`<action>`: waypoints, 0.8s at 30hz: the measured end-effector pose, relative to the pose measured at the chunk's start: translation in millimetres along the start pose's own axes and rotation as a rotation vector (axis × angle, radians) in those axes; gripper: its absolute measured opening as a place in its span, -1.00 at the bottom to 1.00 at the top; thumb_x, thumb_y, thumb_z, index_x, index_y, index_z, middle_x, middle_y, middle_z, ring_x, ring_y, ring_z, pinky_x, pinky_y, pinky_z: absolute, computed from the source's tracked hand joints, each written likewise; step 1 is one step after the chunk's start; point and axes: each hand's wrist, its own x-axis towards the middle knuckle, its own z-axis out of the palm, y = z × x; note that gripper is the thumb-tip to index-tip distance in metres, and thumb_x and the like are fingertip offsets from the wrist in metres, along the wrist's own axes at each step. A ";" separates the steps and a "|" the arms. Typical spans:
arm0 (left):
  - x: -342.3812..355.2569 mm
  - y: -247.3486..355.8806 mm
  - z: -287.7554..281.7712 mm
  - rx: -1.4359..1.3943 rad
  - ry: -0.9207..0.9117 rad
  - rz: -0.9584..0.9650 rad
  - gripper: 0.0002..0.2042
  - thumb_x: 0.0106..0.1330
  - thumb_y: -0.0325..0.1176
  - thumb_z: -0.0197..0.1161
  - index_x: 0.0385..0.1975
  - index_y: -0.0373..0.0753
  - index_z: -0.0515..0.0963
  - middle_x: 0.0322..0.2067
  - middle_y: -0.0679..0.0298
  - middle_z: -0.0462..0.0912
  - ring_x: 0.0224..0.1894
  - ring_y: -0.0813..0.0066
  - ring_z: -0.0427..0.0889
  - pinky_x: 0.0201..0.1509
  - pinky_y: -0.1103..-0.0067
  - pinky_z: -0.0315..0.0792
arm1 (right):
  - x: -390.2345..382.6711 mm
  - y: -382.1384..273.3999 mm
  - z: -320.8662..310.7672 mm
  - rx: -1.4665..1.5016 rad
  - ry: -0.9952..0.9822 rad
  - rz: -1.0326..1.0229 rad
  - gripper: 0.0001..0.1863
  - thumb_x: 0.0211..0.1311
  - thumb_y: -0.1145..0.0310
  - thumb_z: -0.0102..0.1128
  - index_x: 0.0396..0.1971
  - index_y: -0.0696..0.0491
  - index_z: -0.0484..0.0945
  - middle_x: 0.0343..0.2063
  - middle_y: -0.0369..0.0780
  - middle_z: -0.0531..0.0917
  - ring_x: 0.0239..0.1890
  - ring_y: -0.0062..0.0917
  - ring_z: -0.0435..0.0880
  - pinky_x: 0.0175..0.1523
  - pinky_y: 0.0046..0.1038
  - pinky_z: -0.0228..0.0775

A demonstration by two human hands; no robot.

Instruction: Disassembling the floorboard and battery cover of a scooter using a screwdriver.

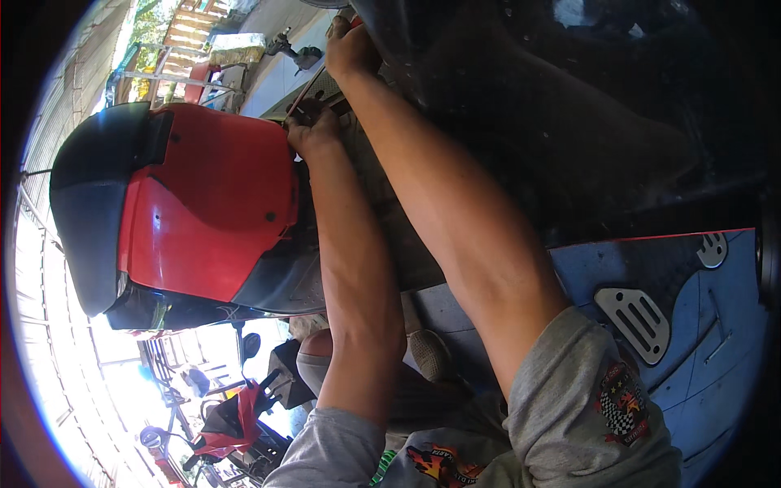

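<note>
Black panel [602, 122]: dark and glossy, spread over the upper right, beside the right forearm.
Red housing [220, 203]: black at its outer end, set at left; its inner edge is neared by the left hand.
Motorcycle [237, 419]: red and black, seen in the background, lower left.
Plate [634, 325]: silver, slotted, seen at lower right.
Right hand [351, 53]: placed at top centre, fingers curled; the grip is partly hidden.
Left hand [316, 130]: placed just below, fingers bent; whether the rod is pinched cannot be made out.
Rod [306, 91]: thin, slanted between the hands.
</note>
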 end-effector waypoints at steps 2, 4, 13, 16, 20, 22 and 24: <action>5.5 6.6 2.0 0.007 -0.017 0.004 -0.83 0.35 -0.32 0.09 -0.41 -0.24 0.55 -0.48 0.24 0.62 -0.38 0.32 0.63 -0.30 0.42 0.58 | -5.1 -11.3 -7.6 0.052 -0.024 -0.036 -0.47 0.31 0.04 0.10 -0.02 0.25 0.44 -0.09 0.09 0.60 -0.06 -0.05 0.61 0.02 -0.18 0.43; 15.3 11.7 1.3 0.008 -0.018 -0.057 -0.84 0.35 -0.35 0.08 -0.42 -0.24 0.54 -0.49 0.25 0.62 -0.40 0.33 0.63 -0.30 0.43 0.58 | -8.5 -18.4 -16.9 0.056 -0.068 -0.023 -0.48 0.32 0.04 0.09 -0.02 0.24 0.44 -0.08 0.09 0.59 -0.04 -0.04 0.60 0.03 -0.17 0.41; 29.1 9.1 -0.3 0.272 -0.159 0.007 -0.77 0.39 -0.32 -0.04 -0.42 -0.25 0.52 -0.51 0.21 0.60 -0.44 0.34 0.61 -0.31 0.45 0.56 | -11.1 -25.0 -28.5 0.027 -0.136 0.005 -0.50 0.34 0.04 0.05 0.00 0.21 0.45 -0.03 0.12 0.56 0.02 -0.02 0.56 0.09 -0.15 0.37; 34.2 11.4 2.2 0.402 -0.168 0.004 -0.79 0.39 -0.35 -0.04 -0.41 -0.25 0.51 -0.50 0.19 0.60 -0.42 0.32 0.61 -0.29 0.44 0.57 | -8.5 -23.1 -20.7 -0.004 -0.048 -0.031 -0.49 0.34 0.04 0.05 0.00 0.22 0.45 -0.02 0.12 0.56 0.02 -0.02 0.55 0.09 -0.14 0.37; 32.9 -15.0 -34.8 0.276 -0.127 0.036 -0.81 0.40 -0.33 -0.03 -0.36 -0.26 0.50 -0.49 0.19 0.58 -0.42 0.32 0.62 -0.28 0.45 0.58 | -4.8 21.4 -13.4 -0.118 0.058 -0.113 -0.47 0.34 0.03 0.04 0.00 0.22 0.44 -0.01 0.13 0.55 0.03 -0.01 0.55 0.10 -0.14 0.36; 69.7 55.5 10.2 0.282 -0.278 0.080 -0.80 0.41 -0.32 -0.05 -0.35 -0.25 0.49 -0.48 0.19 0.58 -0.42 0.32 0.62 -0.28 0.44 0.58 | -23.0 -38.6 7.5 -0.012 0.091 -0.152 -0.47 0.34 0.02 0.04 0.01 0.23 0.44 -0.01 0.14 0.55 0.03 0.00 0.55 0.10 -0.13 0.36; 67.0 69.6 15.6 0.253 -0.337 0.054 -0.79 0.42 -0.31 -0.06 -0.34 -0.25 0.49 -0.48 0.18 0.59 -0.42 0.32 0.62 -0.28 0.44 0.58 | -33.1 -34.4 22.9 -0.028 0.126 -0.196 -0.46 0.34 0.02 0.04 0.01 0.23 0.44 0.00 0.14 0.54 0.03 0.00 0.54 0.11 -0.13 0.36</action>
